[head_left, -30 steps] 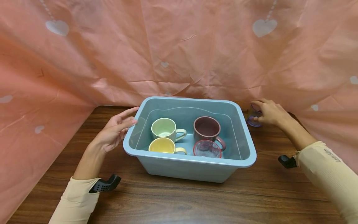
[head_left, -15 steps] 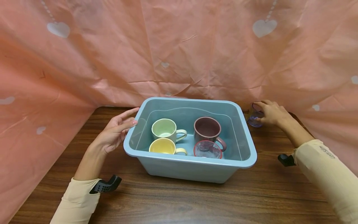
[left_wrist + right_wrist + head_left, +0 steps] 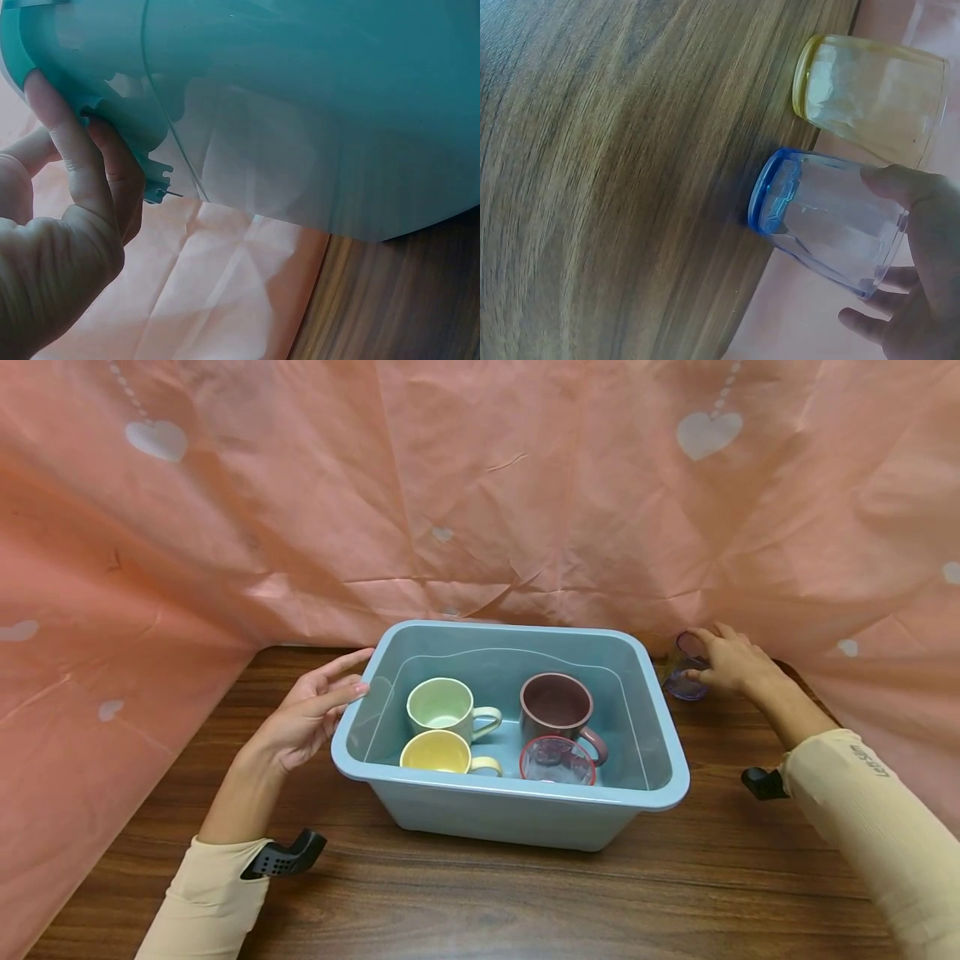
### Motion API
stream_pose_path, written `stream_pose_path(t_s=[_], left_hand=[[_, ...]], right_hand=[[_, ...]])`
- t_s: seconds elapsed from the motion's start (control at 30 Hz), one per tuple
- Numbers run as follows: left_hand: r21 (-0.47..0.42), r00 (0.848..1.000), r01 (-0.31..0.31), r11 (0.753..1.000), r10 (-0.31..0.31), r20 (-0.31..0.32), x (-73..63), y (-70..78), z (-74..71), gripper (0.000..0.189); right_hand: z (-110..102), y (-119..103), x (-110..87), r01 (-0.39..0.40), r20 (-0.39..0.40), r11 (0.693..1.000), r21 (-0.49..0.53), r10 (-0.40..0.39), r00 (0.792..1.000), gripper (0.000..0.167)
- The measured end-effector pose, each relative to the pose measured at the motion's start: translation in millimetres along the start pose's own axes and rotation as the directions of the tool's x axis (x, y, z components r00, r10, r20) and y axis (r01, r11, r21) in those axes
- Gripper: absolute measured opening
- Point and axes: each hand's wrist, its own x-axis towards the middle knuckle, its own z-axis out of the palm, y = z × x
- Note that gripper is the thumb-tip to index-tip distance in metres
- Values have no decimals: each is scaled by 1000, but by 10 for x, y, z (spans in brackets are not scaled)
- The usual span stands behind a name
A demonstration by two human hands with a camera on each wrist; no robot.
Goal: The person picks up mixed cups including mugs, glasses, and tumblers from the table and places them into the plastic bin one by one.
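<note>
A light blue plastic bin [image 3: 495, 818] stands on the table. My left hand [image 3: 307, 714] grips its left rim, with the thumb on top and fingers beneath. Inside the bin are a green mug [image 3: 441, 706], a yellow mug [image 3: 437, 752], a maroon mug [image 3: 555, 702] and a clear glass with a red rim [image 3: 557, 762]. Right of the bin, my right hand [image 3: 738, 664] holds a clear drinking glass with a blue base [image 3: 832, 217] near its rim. In the right wrist view, the thumb lies on one side of that glass and the fingers on the other.
A clear glass with a yellow base [image 3: 874, 94] stands beside the blue-based one, mostly hidden by the bin's corner in the head view. A peach curtain [image 3: 480, 510] hangs behind the brown wooden table [image 3: 465, 902].
The blue-based glass has shifted very slightly to the right with my right hand, and the right forearm has moved a little. My left hand and the bin stay as they were.
</note>
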Motion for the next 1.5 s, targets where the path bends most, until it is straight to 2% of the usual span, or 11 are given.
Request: stream_pose_path(t_s=[0.27,0.53,0.63,0.83,1.03,1.3,1.5], left_hand=[[3,1000,4,1000,-4,-3,-1,-3,2,61],[10,1000,6,1000,-6,-1,-11,-3,2,60],[9,1000,2,1000,-2,1,-12,-1,2,61],[10,1000,-1,1000,1,2,-6,5,6,61],[13,1000,7,1000,-7,-1,-3,10,11,62],[13,1000,8,1000,-8,-5,-3,10,9,61],[8,1000,9,1000,-9,-4,-4,9,10,61]], right_hand=[[30,85,8,7,-24,996,94,-5,1000,86],[38,142,-6,6,-65,972,233,10,998,93],[42,146,-22,-11,-86,954,299,39,996,98],[57,156,-88,-54,-123,897,439,119,985,101],[92,184,-120,-37,-172,875,484,136,976,97],[62,174,-148,-33,-195,851,524,157,968,99],[40,133,-187,9,-246,815,579,165,955,95]])
